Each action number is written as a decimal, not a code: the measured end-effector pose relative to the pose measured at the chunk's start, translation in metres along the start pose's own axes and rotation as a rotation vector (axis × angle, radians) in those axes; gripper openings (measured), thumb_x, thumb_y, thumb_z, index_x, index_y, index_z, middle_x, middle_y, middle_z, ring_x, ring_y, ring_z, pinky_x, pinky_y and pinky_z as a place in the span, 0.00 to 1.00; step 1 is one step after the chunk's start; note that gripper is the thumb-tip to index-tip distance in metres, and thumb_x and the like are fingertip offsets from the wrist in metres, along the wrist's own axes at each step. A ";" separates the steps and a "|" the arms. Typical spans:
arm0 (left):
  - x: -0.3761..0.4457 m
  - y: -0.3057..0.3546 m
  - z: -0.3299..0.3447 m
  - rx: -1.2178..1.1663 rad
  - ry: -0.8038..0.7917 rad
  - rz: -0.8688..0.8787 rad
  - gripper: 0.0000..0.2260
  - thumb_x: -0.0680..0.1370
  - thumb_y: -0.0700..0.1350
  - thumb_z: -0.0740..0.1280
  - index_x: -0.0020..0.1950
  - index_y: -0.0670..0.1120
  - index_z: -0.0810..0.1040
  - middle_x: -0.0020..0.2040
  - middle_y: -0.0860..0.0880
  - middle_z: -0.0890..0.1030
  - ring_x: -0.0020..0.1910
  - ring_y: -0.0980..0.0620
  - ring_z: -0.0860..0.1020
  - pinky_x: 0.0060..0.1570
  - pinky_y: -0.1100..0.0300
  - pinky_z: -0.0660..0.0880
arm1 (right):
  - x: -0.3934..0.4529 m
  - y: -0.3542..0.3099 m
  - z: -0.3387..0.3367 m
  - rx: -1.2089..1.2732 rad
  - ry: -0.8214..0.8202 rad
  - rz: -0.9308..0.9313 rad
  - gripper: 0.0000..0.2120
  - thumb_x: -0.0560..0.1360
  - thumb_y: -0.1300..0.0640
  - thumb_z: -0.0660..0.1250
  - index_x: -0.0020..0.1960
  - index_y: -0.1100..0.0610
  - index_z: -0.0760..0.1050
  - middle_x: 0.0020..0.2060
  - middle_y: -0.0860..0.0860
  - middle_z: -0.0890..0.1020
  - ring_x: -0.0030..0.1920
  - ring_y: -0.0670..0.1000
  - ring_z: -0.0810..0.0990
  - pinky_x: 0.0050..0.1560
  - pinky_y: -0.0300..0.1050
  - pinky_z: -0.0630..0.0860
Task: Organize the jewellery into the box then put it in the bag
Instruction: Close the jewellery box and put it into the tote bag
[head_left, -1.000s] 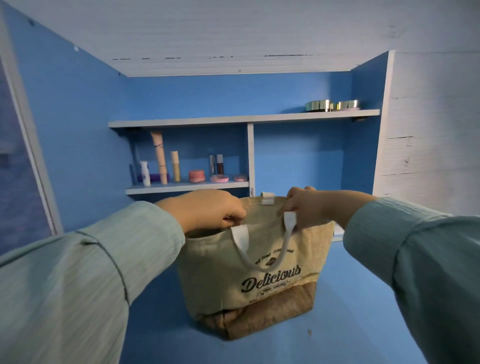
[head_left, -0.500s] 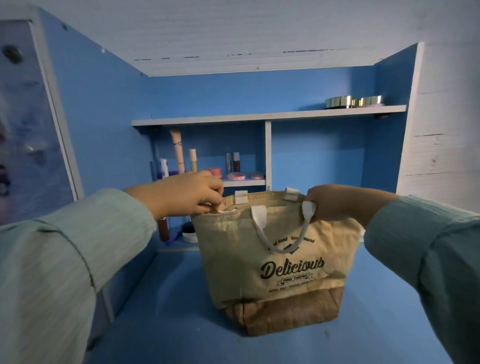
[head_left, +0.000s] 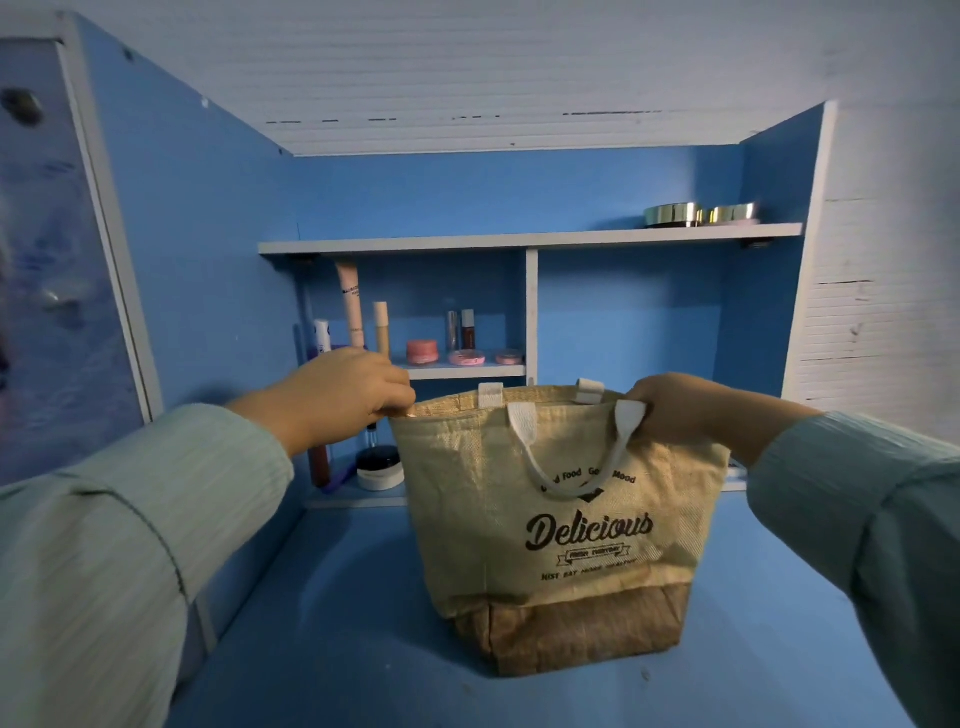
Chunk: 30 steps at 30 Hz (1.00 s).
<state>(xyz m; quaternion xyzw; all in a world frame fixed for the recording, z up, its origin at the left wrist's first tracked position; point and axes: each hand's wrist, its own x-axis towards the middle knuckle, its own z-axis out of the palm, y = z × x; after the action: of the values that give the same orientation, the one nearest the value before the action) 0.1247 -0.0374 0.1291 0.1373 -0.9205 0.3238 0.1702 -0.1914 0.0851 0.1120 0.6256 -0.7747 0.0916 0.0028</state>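
The bag (head_left: 561, 519) stands upright between both hands: left hand (head_left: 343, 397) and right hand (head_left: 675, 410) each pinch an opposite rim end.

Beige bag (head_left: 483, 509), black lettering, brown base

Bag (head_left: 561, 519) stood upright mid-desk, mouth held wide by left hand (head_left: 348, 400) at 9 o'clock rim and right hand (head_left: 675, 410) at 3 o'clock rim — top entry free between them. Bare desk (head_left: 322, 623) at 6 and 8 o'clock. At 10 o'clock, jars (head_left: 379, 467) crowded the low shelf; at 12, cosmetics (head_left: 447, 348) filled the cubby — the cubby at 1 o'clock was open.
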 end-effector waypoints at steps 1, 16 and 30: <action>0.000 0.000 0.000 0.016 0.008 0.028 0.13 0.62 0.35 0.78 0.34 0.50 0.78 0.33 0.55 0.78 0.32 0.53 0.76 0.35 0.61 0.71 | 0.000 0.001 0.000 -0.003 -0.004 0.003 0.05 0.74 0.50 0.67 0.48 0.50 0.76 0.47 0.48 0.79 0.51 0.51 0.76 0.57 0.45 0.73; 0.000 0.018 0.020 -0.300 -0.276 -0.518 0.11 0.82 0.46 0.56 0.57 0.56 0.76 0.53 0.57 0.79 0.49 0.56 0.75 0.47 0.61 0.70 | -0.001 0.020 0.008 -0.026 0.114 0.078 0.20 0.68 0.37 0.67 0.54 0.42 0.65 0.55 0.46 0.74 0.57 0.52 0.68 0.64 0.55 0.64; -0.017 0.105 0.084 -1.441 0.072 -1.167 0.26 0.76 0.55 0.63 0.71 0.46 0.63 0.61 0.51 0.73 0.56 0.52 0.72 0.56 0.59 0.69 | -0.018 0.040 0.053 1.117 0.239 0.372 0.57 0.52 0.50 0.80 0.74 0.53 0.54 0.67 0.56 0.68 0.65 0.59 0.69 0.67 0.60 0.67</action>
<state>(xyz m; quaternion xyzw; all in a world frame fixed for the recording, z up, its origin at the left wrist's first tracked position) 0.0829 -0.0097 0.0036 0.4296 -0.6788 -0.4594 0.3788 -0.2205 0.1028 0.0522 0.3717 -0.7003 0.5533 -0.2555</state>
